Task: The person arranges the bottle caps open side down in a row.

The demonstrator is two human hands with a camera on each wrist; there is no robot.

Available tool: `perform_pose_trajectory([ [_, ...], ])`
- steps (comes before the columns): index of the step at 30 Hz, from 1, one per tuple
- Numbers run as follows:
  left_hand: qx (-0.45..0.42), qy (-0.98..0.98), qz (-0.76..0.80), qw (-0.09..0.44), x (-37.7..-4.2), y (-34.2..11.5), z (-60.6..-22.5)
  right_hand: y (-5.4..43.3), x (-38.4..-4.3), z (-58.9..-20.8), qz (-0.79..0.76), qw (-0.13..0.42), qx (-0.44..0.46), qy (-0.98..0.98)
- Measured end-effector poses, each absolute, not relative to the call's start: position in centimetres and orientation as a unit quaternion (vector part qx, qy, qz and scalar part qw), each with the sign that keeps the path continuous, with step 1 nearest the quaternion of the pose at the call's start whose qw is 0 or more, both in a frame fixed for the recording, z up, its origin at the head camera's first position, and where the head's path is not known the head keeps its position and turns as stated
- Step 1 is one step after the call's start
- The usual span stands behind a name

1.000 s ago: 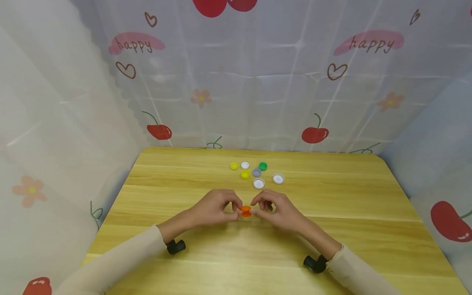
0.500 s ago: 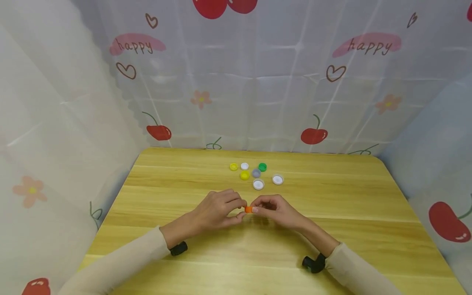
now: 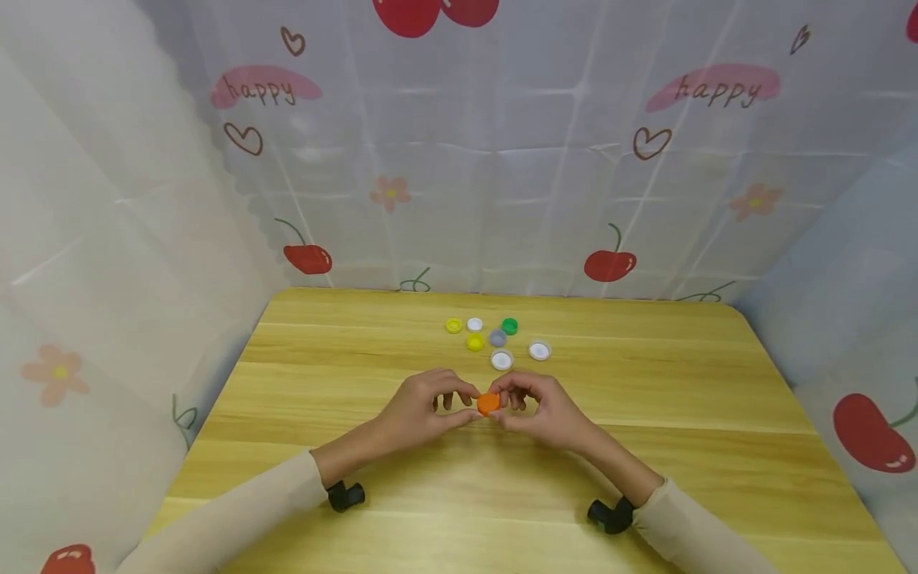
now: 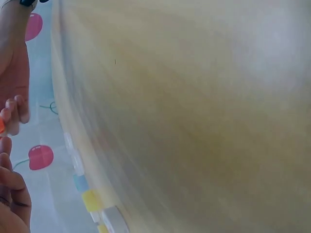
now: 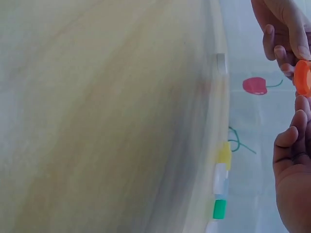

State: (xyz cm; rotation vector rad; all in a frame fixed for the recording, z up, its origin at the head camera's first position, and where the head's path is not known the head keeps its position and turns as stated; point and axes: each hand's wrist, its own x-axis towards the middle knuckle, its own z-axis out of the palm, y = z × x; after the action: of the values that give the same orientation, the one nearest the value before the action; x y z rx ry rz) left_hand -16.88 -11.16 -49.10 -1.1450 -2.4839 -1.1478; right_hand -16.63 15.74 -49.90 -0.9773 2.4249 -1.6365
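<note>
An orange round bottle cap (image 3: pixel 488 404) is held between both hands, over the near-middle of the wooden table. My left hand (image 3: pixel 421 405) pinches its left edge with thumb and forefinger. From the other side, my right hand (image 3: pixel 543 408) pinches the right edge, its other fingers curled beneath. In the right wrist view the orange cap (image 5: pixel 303 77) stands on edge between the fingertips, its rim toward the camera. Only a sliver of orange shows at the border of the left wrist view, where both hands are partly cut off.
Beyond the hands lie several caps: two yellow ones, the nearer yellow cap (image 3: pixel 476 343) among them, a white cap (image 3: pixel 475 324), a green cap (image 3: pixel 510 326), a greyish cap (image 3: pixel 498 339) and two white discs with clear rims, one disc (image 3: pixel 539 351) farther right. A printed curtain (image 3: pixel 502 199) stands behind the table.
The orange cap has turned from edge-on to showing its round face upward, and has shifted slightly right. Left fingers, briefly looser around it, are again at its edge. The other caps stay put.
</note>
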Motion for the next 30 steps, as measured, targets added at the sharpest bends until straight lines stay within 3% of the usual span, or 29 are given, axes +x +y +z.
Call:
perform_pose_trajectory([
  [5, -0.364, -0.828, -0.420, 0.072, -16.7, -11.1, -49.2, 15.6, -16.5, -49.6, -0.486, -0.030, -0.343, 0.803],
  [13, -0.369, -0.835, -0.400, 0.083, -16.7, -11.3, -49.4, 15.3, -16.5, -49.8, -0.474, -0.037, -0.348, 0.808],
  [22, -0.387, -0.867, -0.285, 0.135, -17.7, -12.4, -49.5, 13.4, -17.8, -49.2, -0.407, -0.002, -0.331, 0.851],
  [30, -0.326, -0.916, -0.225, 0.069, -19.0, -14.1, -49.7, 10.2, -19.9, -49.7, -0.337, 0.041, -0.327, 0.882],
])
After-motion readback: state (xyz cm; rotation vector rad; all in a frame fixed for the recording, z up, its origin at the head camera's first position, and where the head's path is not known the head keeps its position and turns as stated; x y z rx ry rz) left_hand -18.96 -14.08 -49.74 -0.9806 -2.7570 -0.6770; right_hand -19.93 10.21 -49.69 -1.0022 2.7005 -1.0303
